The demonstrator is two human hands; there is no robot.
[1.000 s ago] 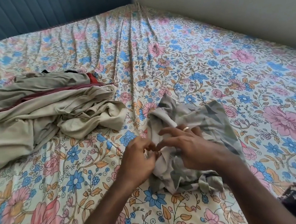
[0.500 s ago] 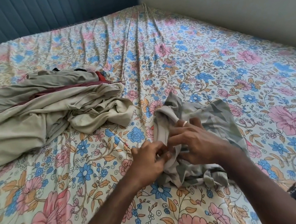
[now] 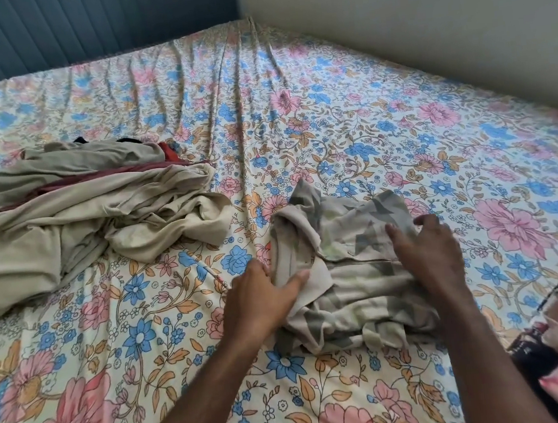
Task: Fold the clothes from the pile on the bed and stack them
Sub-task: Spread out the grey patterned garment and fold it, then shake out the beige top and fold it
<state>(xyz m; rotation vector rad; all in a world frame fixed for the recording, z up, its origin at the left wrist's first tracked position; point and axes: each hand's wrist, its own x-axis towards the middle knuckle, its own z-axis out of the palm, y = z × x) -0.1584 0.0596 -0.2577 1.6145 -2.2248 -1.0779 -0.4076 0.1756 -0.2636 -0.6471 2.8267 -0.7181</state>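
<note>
One patterned garment (image 3: 363,271) is lying under two hands: left hand (image 3: 262,299) pinching its edge, right hand (image 3: 429,250) pressing flat, fingers spread. The beige pile (image 3: 82,225) is running off-frame.

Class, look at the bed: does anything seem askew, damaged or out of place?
Nothing damaged or spilled. The patterned garment under both hands is bunched and crooked, not yet a neat fold, and the beige pile at the left lies crumpled. The floral sheet has long wrinkles toward the far corner.

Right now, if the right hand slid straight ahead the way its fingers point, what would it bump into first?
Probably nothing: the right hand lies on the patterned shirt, and beyond its fingertips there is only flowered bedsheet up to the wall.
</note>
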